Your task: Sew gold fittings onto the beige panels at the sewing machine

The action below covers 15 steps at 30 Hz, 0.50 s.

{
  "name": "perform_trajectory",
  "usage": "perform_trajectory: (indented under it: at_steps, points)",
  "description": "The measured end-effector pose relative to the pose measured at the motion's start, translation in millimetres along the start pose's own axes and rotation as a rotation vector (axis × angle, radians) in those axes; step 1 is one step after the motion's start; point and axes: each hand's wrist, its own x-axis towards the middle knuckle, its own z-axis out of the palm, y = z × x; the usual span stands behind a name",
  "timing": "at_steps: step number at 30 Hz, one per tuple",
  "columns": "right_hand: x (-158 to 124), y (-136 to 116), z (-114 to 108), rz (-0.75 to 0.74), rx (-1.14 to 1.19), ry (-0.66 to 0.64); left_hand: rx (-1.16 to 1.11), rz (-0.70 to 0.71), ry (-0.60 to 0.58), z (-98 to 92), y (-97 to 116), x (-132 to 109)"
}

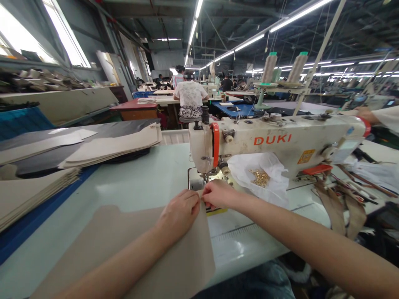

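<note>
A large beige fabric panel [124,232] lies flat on the pale table, its upper right corner by the needle area of the sewing machine [274,139]. My left hand [180,211] rests on the panel near that corner, fingers bent and pressed together on its edge. Just to the right, my right hand [218,194] pinches the same edge between thumb and fingers, right in front of the presser foot. The fingertips of both hands nearly meet. The needle and the stitching spot are mostly hidden behind my hands.
A white plastic bag [246,168] with small gold-coloured metal pieces [260,178] lies beside the machine. Stacked beige panels [115,145] stand at the left. Brown straps [339,207] hang at the right. Thread cones [269,68] rise behind. A person [190,93] sits ahead.
</note>
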Motion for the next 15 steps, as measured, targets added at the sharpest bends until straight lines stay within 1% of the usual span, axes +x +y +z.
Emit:
perform_trajectory:
  at_steps: [2,4,5,8,9,10,12,15]
  points:
    - [-10.9,2.3,-4.4,-0.043,-0.112,0.032,-0.014,0.002,-0.013,-1.2,-0.1,0.0]
    - [-24.9,8.1,-10.3,-0.145,-0.244,0.044,-0.026,0.001,-0.017,-2.0,-0.3,-0.5]
    - [-32.3,12.0,-13.4,-0.236,-0.334,0.027,-0.034,0.001,-0.017,-2.0,-0.5,-0.7]
    - [-52.1,22.3,-21.5,-0.668,-0.729,-0.084,-0.061,-0.003,-0.008,-1.4,-1.2,-1.0]
    - [-56.7,24.0,-23.2,-0.78,-0.824,-0.113,-0.067,-0.005,-0.003,-1.1,-1.5,-1.0]
    - [-60.1,24.7,-24.4,-0.854,-0.882,-0.126,-0.071,-0.006,0.004,-0.8,-1.7,-0.9]
    - [-62.9,23.6,-25.6,-0.933,-0.941,-0.135,-0.074,0.0,0.018,-0.3,-2.0,-0.7]
    - [-60.3,21.4,-25.5,-0.983,-0.96,-0.128,-0.064,0.012,0.025,-0.2,-2.3,-0.5]
